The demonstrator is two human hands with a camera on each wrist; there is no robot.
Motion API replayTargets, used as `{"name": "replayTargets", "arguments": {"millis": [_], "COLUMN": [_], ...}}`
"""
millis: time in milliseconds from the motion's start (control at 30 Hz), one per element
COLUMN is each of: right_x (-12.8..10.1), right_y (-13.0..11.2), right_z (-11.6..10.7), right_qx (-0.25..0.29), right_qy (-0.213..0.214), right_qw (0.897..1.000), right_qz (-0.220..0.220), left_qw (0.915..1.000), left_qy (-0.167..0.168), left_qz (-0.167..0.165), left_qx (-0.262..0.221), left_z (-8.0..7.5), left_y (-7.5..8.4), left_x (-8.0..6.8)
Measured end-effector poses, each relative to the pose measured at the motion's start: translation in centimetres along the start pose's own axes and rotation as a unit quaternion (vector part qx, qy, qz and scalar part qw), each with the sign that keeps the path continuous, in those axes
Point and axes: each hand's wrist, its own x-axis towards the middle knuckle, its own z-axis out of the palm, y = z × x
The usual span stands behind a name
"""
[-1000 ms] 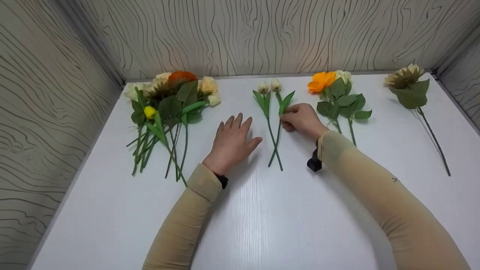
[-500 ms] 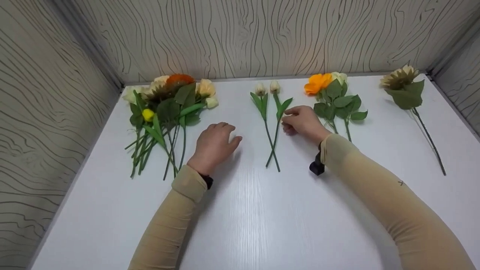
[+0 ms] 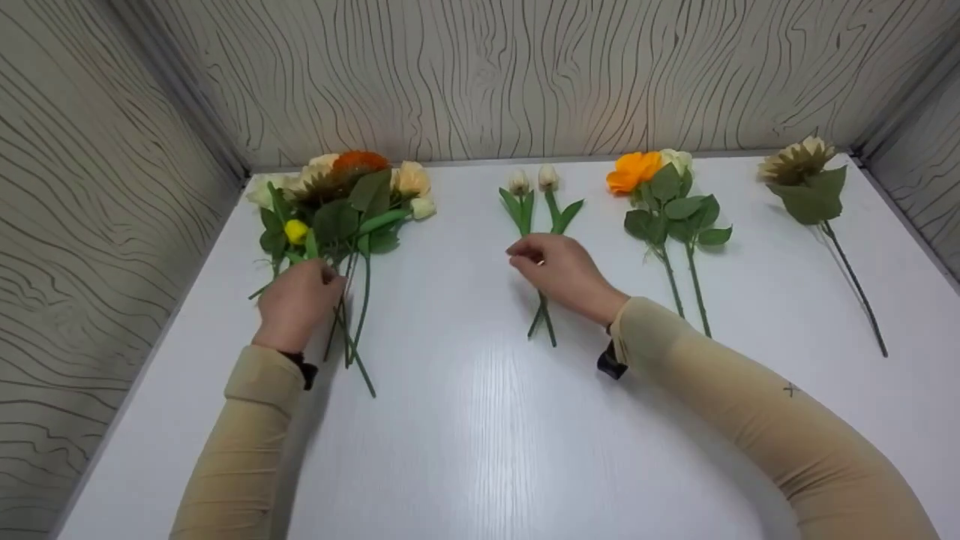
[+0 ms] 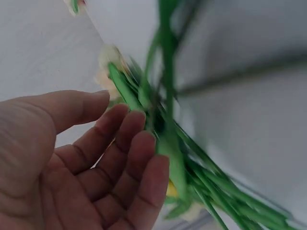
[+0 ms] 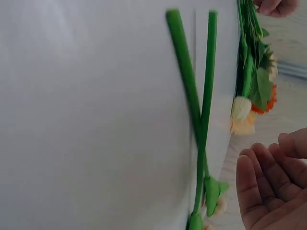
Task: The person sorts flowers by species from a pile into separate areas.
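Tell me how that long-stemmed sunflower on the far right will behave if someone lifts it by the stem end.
The sunflower would probably droop head-down: its stem is long and thin, with the bloom and a broad leaf massed at one end. It likely weighs little. Pushed on the table, it should slide or pivot rather than roll, since the leaf lies flat.

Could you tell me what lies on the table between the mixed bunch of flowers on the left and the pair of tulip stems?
Nothing: in the head view the white table is bare between the mixed bunch and the tulip stems.
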Motion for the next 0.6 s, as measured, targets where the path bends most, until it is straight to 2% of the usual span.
{"name": "replayTargets", "arguments": {"millis": [67, 200, 333, 467, 600], "right_x": [-0.8, -2.4, -3.4, -4.0, -4.1], "right_y": [-1.2, -3.2, -4.0, -4.0, -3.5], "right_z": [1.4, 3.7, 5.1, 5.6, 5.3], "right_qx": [-0.018, -0.055, -0.074, -0.076, -0.066], "right_qy": [-0.016, -0.047, -0.067, -0.075, -0.074], "right_qw": [0.999, 0.991, 0.980, 0.977, 0.981], "right_qz": [-0.039, -0.116, -0.173, -0.182, -0.166], "left_qw": [0.9999, 0.9973, 0.9881, 0.9763, 0.9704], "left_qy": [-0.003, -0.038, -0.075, -0.091, -0.100], "left_qz": [-0.013, -0.038, -0.066, -0.081, -0.090], "left_qx": [-0.002, -0.050, -0.118, -0.179, -0.201], "left_z": [-0.5, -0.7, -0.5, -0.3, -0.5], "left_y": [-1.2, -2.9, -3.8, -4.3, -4.5], "left_x": [-0.3, -0.4, -0.1, 0.2, 0.3]}}
